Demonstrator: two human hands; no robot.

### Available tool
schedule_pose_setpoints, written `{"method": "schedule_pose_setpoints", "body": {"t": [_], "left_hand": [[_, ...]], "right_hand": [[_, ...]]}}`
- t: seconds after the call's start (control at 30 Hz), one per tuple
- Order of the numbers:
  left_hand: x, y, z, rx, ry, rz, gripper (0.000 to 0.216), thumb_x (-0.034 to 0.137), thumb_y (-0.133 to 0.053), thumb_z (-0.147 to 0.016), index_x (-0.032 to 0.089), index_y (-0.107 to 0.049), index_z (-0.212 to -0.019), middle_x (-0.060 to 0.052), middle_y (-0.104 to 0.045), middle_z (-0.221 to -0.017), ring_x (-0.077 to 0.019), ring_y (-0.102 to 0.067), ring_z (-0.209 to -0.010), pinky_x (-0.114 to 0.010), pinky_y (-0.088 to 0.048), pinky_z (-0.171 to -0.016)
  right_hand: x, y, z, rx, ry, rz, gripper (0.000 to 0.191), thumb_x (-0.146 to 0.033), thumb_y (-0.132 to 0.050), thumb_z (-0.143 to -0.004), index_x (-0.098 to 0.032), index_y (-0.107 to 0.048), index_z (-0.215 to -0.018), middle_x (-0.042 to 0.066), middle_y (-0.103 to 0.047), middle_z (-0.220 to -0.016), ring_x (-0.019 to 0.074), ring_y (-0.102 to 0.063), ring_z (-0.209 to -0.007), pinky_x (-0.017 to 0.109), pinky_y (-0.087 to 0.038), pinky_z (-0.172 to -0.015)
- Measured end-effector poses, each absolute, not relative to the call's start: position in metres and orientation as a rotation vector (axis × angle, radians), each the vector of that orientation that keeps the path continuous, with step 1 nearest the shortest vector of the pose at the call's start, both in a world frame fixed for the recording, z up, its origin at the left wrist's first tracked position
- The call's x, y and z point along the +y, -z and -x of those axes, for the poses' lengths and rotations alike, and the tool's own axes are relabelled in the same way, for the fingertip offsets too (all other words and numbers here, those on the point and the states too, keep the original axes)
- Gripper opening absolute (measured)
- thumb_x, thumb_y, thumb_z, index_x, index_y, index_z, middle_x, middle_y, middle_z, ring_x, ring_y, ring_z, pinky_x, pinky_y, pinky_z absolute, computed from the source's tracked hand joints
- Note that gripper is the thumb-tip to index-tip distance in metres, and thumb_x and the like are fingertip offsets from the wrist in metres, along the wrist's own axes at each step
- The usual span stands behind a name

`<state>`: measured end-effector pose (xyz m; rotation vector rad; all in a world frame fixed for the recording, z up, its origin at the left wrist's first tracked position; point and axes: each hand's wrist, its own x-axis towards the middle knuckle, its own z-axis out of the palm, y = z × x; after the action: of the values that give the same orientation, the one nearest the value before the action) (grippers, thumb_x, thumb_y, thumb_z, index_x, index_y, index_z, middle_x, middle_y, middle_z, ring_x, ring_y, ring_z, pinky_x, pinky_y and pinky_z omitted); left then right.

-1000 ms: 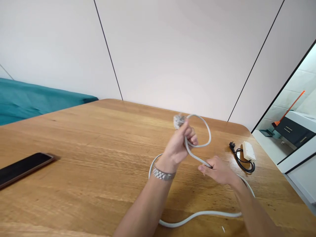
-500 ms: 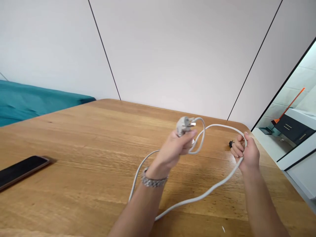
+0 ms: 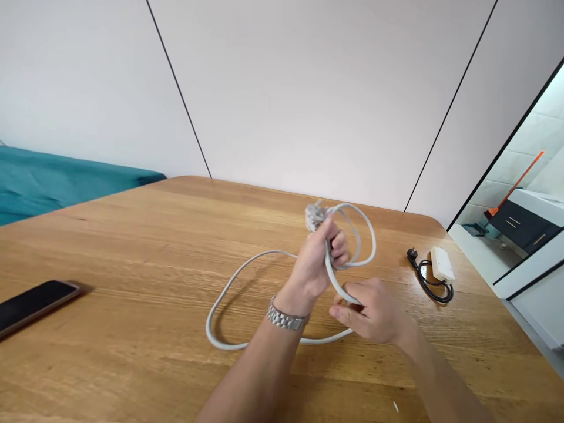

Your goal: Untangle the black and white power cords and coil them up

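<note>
My left hand [image 3: 319, 255], with a metal watch [image 3: 287, 319] at its wrist, is closed around a white power cord [image 3: 372, 235] near its plug [image 3: 314, 216]. The plug sticks out above the thumb and is blurred. Two loops of the cord stand to the right of this hand. Just below and to the right, my right hand [image 3: 374, 310] grips the same cord between thumb and fingers. The rest of the cord [image 3: 220, 299] curves in a wide bend on the wooden table [image 3: 132, 247], passing behind my left forearm.
At the table's right lies a white box [image 3: 442, 264] beside a coiled black cable [image 3: 434, 294] with a black plug [image 3: 412, 254]. A phone [image 3: 37, 302] lies at the left. A white wall [image 3: 308, 100] rises behind the table; a teal seat [image 3: 74, 179] stands left.
My right hand has moved left and down to my left hand, bringing the cord with it. Another loop now hangs at my left hand. The white box and black cable have come into view.
</note>
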<state>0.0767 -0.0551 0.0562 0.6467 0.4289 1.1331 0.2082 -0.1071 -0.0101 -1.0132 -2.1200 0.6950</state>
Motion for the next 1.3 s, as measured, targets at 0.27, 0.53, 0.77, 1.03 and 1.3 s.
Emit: {"method": "schedule_pose_setpoints", "body": {"t": [0.27, 0.53, 0.77, 1.03, 1.3], "left_hand": [[-0.102, -0.088, -0.026, 0.190, -1.377, -0.561, 0.042, 0.036, -0.053, -0.096, 0.020, -0.035, -0.063, 0.010, -0.024, -0.044, -0.0020, -0.004, -0.031, -0.019, -0.016, -0.031], [-0.122, -0.099, 0.005, 0.173, -1.697, -0.512, 0.046, 0.048, -0.040, -0.099, 0.022, -0.042, -0.062, 0.011, -0.036, -0.038, -0.0027, -0.006, -0.025, -0.022, -0.019, -0.025], [-0.093, -0.086, -0.004, 0.384, -1.488, -0.966, 0.045, 0.042, -0.070, -0.084, 0.020, -0.044, -0.055, 0.009, -0.027, -0.042, -0.0027, -0.011, -0.031, -0.021, -0.008, -0.029], [-0.098, -0.056, -0.072, 0.457, -0.969, -1.377, 0.032, 0.041, -0.073, -0.079, 0.019, -0.052, -0.068, 0.007, -0.031, -0.051, -0.0045, -0.021, -0.042, -0.018, -0.016, -0.037], [-0.096, -0.034, -0.115, 0.493, -0.836, -1.025, 0.062, 0.065, -0.077, -0.064, 0.021, -0.033, -0.063, 0.013, -0.021, -0.045, -0.0012, -0.010, -0.038, -0.014, -0.010, -0.032]], "right_hand": [[-0.079, 0.078, -0.182, -1.846, -1.670, 0.675, 0.049, -0.064, -0.073, -0.068, -0.017, -0.060, -0.061, -0.002, -0.056, -0.054, 0.0094, -0.046, -0.049, 0.025, -0.037, -0.050], [-0.060, 0.092, -0.199, -1.600, -1.627, 0.679, 0.045, -0.055, -0.078, -0.066, -0.018, -0.057, -0.054, -0.004, -0.047, -0.048, 0.0094, -0.041, -0.048, 0.026, -0.036, -0.050], [-0.077, -0.006, -0.303, -1.093, -1.445, 0.885, 0.023, -0.036, -0.069, -0.072, -0.021, -0.061, -0.087, -0.012, -0.030, -0.048, 0.0047, -0.012, -0.039, 0.018, -0.010, -0.037], [-0.095, -0.022, -0.292, -0.860, -0.582, 1.172, 0.027, -0.035, -0.073, -0.066, -0.019, -0.055, -0.075, -0.007, -0.054, -0.053, 0.0026, -0.027, -0.037, 0.017, -0.017, -0.036], [-0.115, -0.019, -0.253, -1.196, 0.075, 1.173, 0.018, -0.035, -0.056, -0.092, -0.020, -0.061, -0.100, 0.007, -0.075, -0.090, 0.0183, -0.071, -0.072, 0.032, -0.057, -0.066]]}}
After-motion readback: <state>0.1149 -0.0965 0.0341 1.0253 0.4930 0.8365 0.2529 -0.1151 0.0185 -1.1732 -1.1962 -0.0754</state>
